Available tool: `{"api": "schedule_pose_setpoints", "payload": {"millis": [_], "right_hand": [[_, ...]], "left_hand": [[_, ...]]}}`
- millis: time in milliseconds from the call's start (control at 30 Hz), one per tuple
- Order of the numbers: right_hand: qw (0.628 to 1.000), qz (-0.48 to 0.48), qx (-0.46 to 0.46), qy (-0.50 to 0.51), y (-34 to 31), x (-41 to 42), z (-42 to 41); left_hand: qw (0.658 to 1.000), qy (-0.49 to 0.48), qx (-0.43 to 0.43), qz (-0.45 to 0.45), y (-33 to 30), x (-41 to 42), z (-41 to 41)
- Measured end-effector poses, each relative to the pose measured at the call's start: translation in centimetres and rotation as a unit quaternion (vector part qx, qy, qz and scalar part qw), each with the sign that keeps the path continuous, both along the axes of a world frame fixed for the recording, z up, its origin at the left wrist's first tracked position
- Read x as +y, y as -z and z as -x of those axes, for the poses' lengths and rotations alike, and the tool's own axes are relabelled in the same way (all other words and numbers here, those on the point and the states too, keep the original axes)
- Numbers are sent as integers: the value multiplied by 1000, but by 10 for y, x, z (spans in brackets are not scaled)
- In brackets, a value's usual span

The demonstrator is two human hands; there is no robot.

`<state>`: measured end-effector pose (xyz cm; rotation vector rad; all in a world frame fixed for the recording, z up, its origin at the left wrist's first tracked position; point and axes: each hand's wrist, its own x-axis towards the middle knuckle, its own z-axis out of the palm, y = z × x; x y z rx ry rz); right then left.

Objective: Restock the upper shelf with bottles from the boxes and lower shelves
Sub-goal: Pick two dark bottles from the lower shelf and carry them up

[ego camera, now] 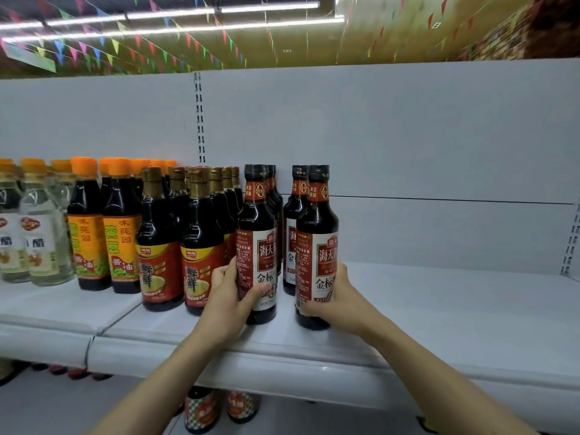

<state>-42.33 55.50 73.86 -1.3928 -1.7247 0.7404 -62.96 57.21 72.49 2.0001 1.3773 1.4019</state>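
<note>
The white upper shelf [439,312] takes most of the view, and its whole right part, up to the right edge, is bare white surface. The white back panel [392,130] rises behind it, with a slotted upright [199,120] in it. Above hang strip lights and strings of coloured flags [125,48].

On the left part of the shelf, bottles stand in rows from the front edge to the back: clear vinegar bottles [40,233], orange-capped soy sauce bottles [120,227], then gold-capped bottles [201,243].

Two dark soy sauce bottles stand upright near the front edge, with a gap between them. The left hand [224,304] is wrapped around the left soy sauce bottle [259,246], just beside the gold-capped row. The right hand [340,304] is wrapped around the right soy sauce bottle [317,246]. More such bottles stand behind each.

Under the front edge, bottle tops on the lower shelf [219,409] show, blurred.
</note>
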Motion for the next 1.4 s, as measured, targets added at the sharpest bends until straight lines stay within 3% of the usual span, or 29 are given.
{"api": "schedule_pose_setpoints", "payload": {"millis": [100,233,767,1400], "right_hand": [[1000,4,-12,3,3,-7,-4],[995,-41,-47,82,11,-1,10],[976,-64,-129,166,15,13,35],[975,-56,-149,156,16,19,34]], "left_hand": [[1000,10,-6,10,1,7,6],[994,34,-89,56,3,9,7],[999,34,-24,8,0,8,11],[996,59,-38,60,-1,22,16]]}}
